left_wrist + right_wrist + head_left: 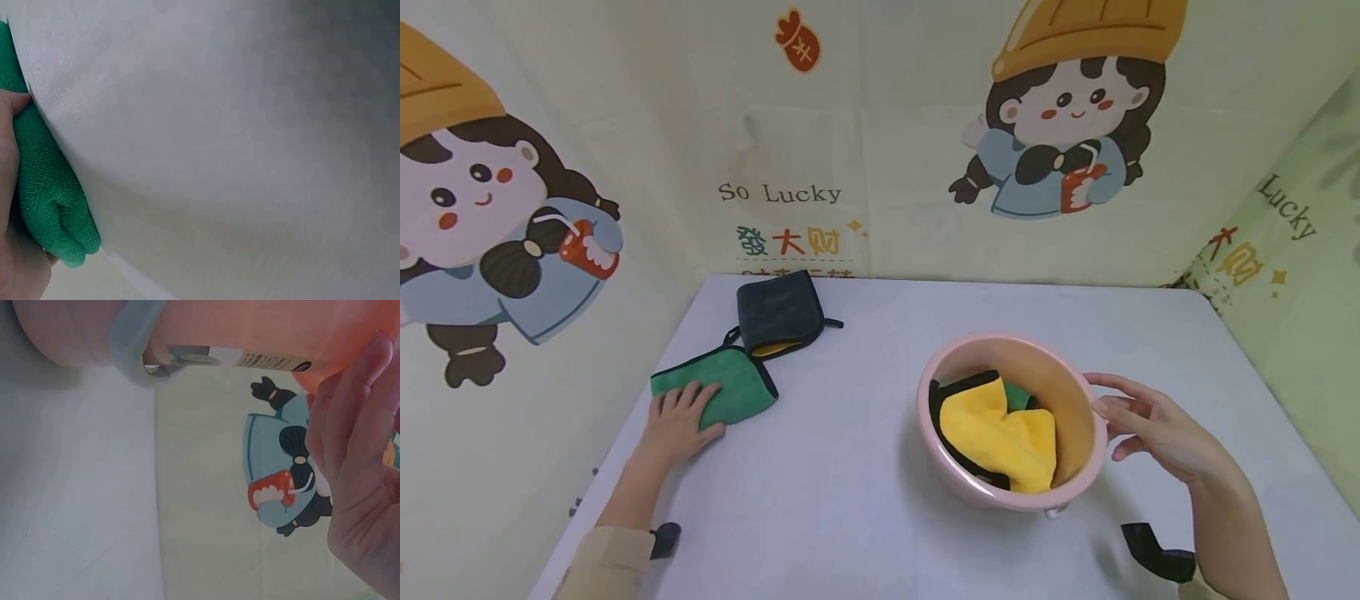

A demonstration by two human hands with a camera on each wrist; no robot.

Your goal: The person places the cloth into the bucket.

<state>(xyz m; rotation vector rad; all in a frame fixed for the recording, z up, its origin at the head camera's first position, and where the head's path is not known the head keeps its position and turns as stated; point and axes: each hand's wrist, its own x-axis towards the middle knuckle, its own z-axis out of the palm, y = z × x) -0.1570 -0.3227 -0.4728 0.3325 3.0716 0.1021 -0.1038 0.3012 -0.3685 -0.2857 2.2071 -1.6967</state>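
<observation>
A green cloth with black edging lies folded on the left side of the table. Spread over its near part, my left hand rests with the fingers on top; in the left wrist view the thumb lies against the fuzzy green cloth. A pink bucket stands right of centre, holding a crumpled yellow cloth with dark edging and a bit of green cloth. At the bucket's right side, my right hand touches the outside near the rim with loosely bent fingers.
Behind the green cloth lies a dark folded cloth with a yellow inside and a small loop. The white table meets a printed curtain at the back. A grey handle shows on the bucket's side.
</observation>
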